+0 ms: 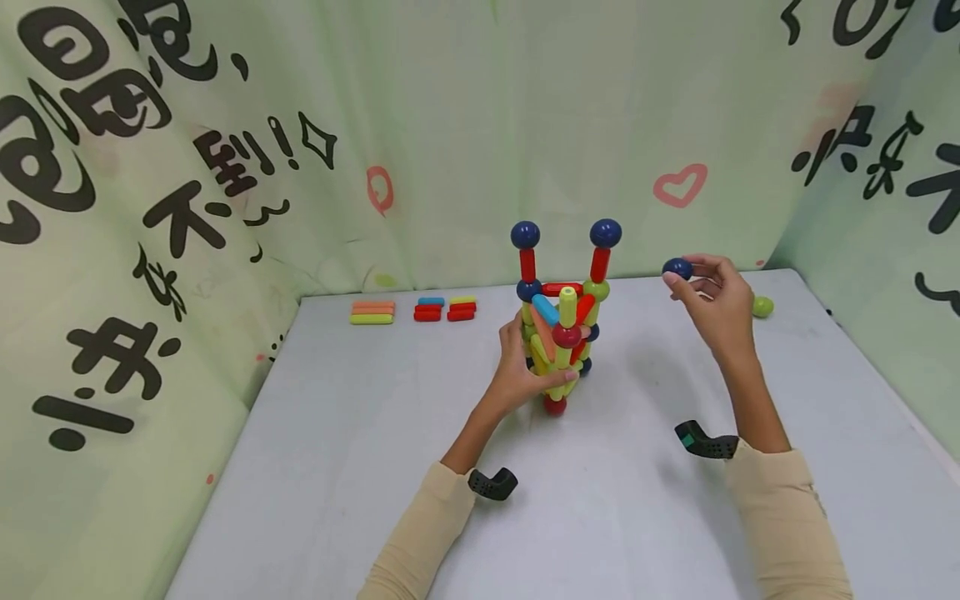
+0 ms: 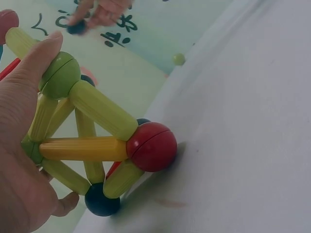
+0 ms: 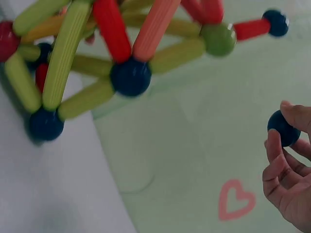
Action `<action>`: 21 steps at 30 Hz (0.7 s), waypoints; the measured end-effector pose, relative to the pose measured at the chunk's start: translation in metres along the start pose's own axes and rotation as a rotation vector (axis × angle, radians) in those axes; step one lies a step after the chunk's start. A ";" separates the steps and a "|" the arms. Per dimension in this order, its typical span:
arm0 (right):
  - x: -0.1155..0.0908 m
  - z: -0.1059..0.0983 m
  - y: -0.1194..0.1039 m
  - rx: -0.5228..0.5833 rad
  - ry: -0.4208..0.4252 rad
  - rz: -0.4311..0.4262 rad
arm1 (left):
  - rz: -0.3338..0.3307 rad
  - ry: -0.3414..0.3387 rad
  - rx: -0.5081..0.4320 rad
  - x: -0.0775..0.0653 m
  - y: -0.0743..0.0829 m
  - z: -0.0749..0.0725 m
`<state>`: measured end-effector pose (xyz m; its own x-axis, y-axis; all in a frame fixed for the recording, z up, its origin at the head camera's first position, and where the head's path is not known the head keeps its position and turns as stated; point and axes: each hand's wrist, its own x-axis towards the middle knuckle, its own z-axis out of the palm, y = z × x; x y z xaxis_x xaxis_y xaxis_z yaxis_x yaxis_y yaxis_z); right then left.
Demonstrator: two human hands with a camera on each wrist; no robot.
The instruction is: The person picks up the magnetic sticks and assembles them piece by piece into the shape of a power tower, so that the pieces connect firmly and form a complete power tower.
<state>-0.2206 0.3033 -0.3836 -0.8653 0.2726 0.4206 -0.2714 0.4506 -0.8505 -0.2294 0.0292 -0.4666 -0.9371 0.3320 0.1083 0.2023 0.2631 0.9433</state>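
Note:
A tower of coloured rods and balls [image 1: 567, 335] stands on the table, with two red rods rising at its top, each capped by a blue ball [image 1: 524, 234]. My left hand [image 1: 517, 367] grips the tower's lower left side, its thumb across the front; in the left wrist view the hand wraps past a green ball [image 2: 60, 75] near a red ball [image 2: 152, 147]. Right of the tower and apart from it, my right hand [image 1: 716, 300] pinches a loose blue ball [image 1: 677, 267] between thumb and fingers, held above the table. The right wrist view shows that blue ball [image 3: 284, 128] too.
At the table's back left lie short stacks of rods: orange and yellow-green rods [image 1: 372, 312], and two groups with red rods [image 1: 427, 315]. A green ball [image 1: 762, 307] rests at the back right, behind my right wrist. A printed curtain [image 1: 450, 125] hangs behind the white table [image 1: 337, 467].

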 end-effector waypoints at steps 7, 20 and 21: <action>-0.013 0.024 -0.076 0.233 -0.084 -0.239 | 0.003 0.006 -0.014 0.000 0.000 -0.003; -0.024 0.060 -0.103 0.240 -0.353 -0.279 | 0.019 0.000 -0.031 -0.001 -0.001 -0.001; -0.025 0.060 -0.103 0.234 -0.354 -0.285 | 0.020 0.000 -0.031 -0.001 0.000 -0.001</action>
<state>-0.1961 0.1993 -0.3259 -0.8220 -0.1561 0.5476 -0.5693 0.2513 -0.7828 -0.2287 0.0274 -0.4668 -0.9331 0.3365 0.1273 0.2119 0.2280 0.9503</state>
